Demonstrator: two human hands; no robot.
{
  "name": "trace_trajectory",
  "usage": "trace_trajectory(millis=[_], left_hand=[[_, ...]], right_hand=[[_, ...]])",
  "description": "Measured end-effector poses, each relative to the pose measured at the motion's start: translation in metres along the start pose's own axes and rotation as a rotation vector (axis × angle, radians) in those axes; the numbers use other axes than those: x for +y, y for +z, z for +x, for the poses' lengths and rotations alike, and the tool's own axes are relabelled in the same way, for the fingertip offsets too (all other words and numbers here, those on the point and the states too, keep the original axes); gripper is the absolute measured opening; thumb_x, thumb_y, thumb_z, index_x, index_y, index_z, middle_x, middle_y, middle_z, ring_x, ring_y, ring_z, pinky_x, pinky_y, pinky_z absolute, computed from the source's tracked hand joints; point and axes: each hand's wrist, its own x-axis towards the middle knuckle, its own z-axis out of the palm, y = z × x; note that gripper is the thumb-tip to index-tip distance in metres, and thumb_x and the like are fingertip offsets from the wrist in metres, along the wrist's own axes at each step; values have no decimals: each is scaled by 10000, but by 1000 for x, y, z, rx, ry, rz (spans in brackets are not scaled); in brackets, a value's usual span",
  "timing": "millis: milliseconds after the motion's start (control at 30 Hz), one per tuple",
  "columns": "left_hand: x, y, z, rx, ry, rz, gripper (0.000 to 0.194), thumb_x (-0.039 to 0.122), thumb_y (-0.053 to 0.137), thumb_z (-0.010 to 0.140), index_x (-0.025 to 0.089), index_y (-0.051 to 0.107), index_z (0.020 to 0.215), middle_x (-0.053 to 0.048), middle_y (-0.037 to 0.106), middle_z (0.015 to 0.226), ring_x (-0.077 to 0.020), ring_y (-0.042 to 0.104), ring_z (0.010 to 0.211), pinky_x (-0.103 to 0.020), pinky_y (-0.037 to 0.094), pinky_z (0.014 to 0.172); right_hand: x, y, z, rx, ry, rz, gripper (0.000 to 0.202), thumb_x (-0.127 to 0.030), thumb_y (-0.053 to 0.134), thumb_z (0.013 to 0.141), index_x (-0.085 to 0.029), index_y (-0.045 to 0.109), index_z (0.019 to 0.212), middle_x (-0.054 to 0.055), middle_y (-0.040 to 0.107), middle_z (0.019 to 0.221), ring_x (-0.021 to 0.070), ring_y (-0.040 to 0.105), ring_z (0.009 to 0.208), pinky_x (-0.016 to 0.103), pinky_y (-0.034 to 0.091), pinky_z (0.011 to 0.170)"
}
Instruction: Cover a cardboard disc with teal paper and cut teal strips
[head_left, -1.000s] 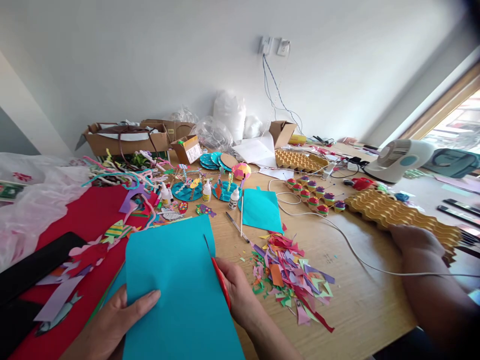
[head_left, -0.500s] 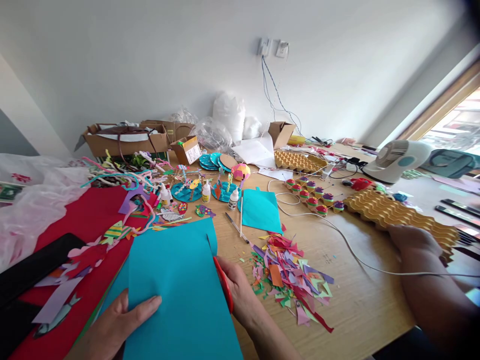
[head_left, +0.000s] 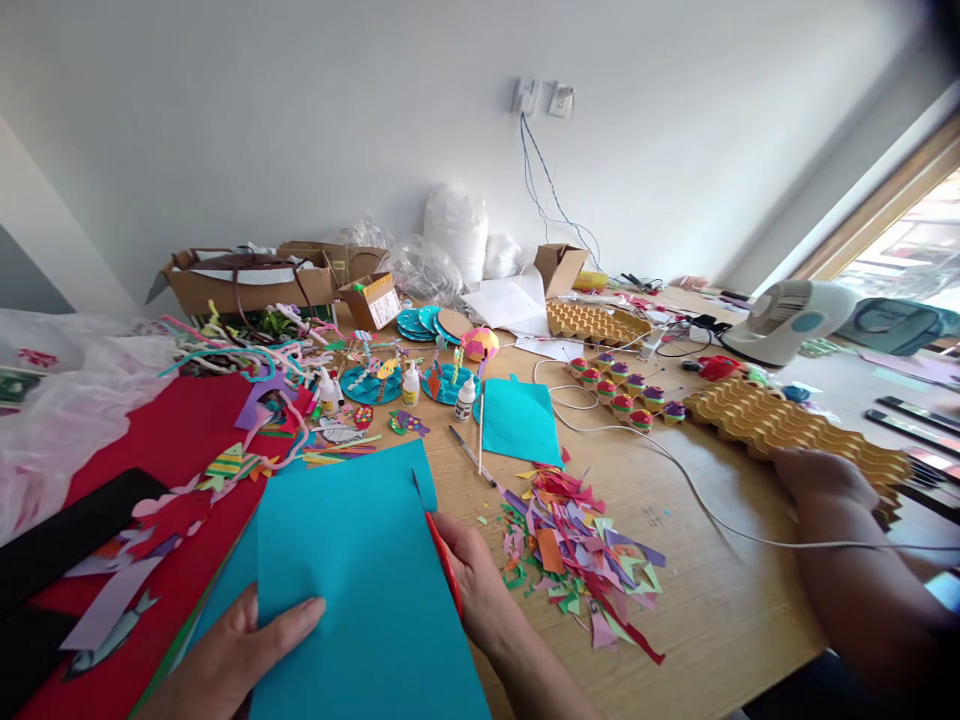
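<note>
A large blue paper sheet (head_left: 360, 570) is held up over the front of the table. My left hand (head_left: 255, 640) grips its left edge, thumb on top of the paper and fingers hidden beneath. My right hand (head_left: 476, 575) is wrapped round red-handled scissors (head_left: 444, 560) at the sheet's right edge. Their dark blades meet the paper near its upper right corner, where a cut strip curls aside. Right of my right hand lies a pile of colored paper scraps (head_left: 574, 550). A smaller blue piece (head_left: 520, 420) lies flat beyond the scissors.
Another person's arm (head_left: 847, 540) rests at the right by an egg tray (head_left: 795, 425). A white cable (head_left: 697, 500) crosses the table. Glue bottles (head_left: 465, 398) and decorated blue discs (head_left: 371, 383) stand behind the sheet. Red paper (head_left: 112, 450) lies left; a fan (head_left: 787, 320) stands back right.
The scissors' red handles have drawn slightly closer together at the sheet's edge. The view has shifted very slightly; my left hand keeps the same grip.
</note>
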Motion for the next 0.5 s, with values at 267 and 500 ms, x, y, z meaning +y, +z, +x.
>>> trace_trajectory(millis=[267,500], left_hand=[[10,-3,3,-37,-17,9,549,140,802,345,305,672,851,16,741,749,-377,641,871,-388,583,661],[-4,1,-2,32,46,-30,245,259,786,384,288,622,564,4,740,751,-374,634,894,-366,589,623]], right_hand=[[7,2,2,35,-11,-6,541,-647,411,738,-147,542,581,10,485,547,136,437,545,244,349,506],[-2,0,0,-38,-14,47,506,-608,406,773,-140,572,670,17,543,634,145,469,592,250,371,560]])
